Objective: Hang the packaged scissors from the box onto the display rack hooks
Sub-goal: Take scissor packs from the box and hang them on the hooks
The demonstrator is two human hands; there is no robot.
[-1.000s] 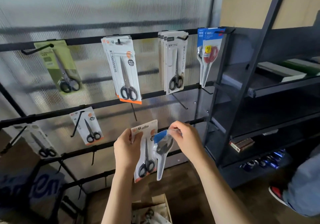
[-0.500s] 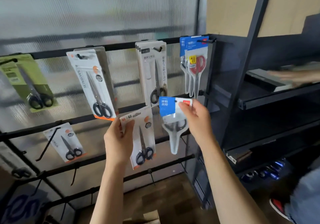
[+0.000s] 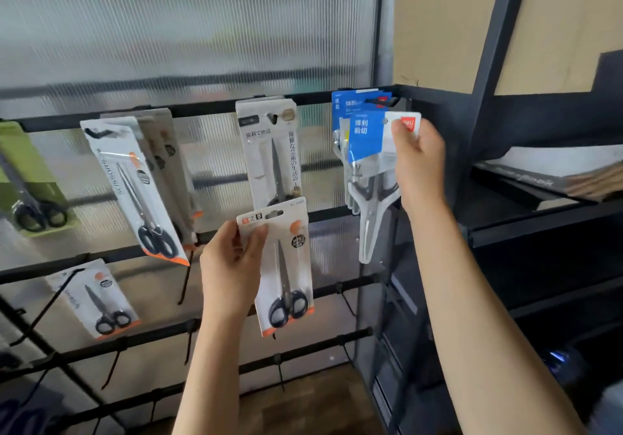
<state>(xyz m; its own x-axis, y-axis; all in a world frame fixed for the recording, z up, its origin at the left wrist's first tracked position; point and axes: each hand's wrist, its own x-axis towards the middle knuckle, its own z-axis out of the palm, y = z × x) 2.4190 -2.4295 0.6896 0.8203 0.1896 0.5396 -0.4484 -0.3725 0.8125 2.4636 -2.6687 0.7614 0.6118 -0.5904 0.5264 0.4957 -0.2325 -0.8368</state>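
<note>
Black display rack (image 3: 202, 111) — scissor packs (image 3: 269, 151) hang from its hooks (several rows).

Soft daylight glows through the ribbed translucent panel (image 3: 188, 23) from ten to twelve o'clock. The shelving (image 3: 556, 266) at four o'clock sits dim. Edges bow and smear with motion blur.

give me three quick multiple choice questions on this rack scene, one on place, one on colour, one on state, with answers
1. Where is the blue-topped pack held?
A. just in front of the blue packs hanging on the top-right hook
B. beside the green pack
C. down at the floor

2. What colour trims the bottom of the left hand's pack?
A. green
B. orange
C. purple

3. What is the left hand doing?
A. hanging open
B. pressing flat on the rail
C. gripping a pack

Answers: 1 A, the right hand holds it up at that hook; 2 B, an orange strip shows below the handles; 3 C, its fingers and thumb pinch the card's top.
</note>
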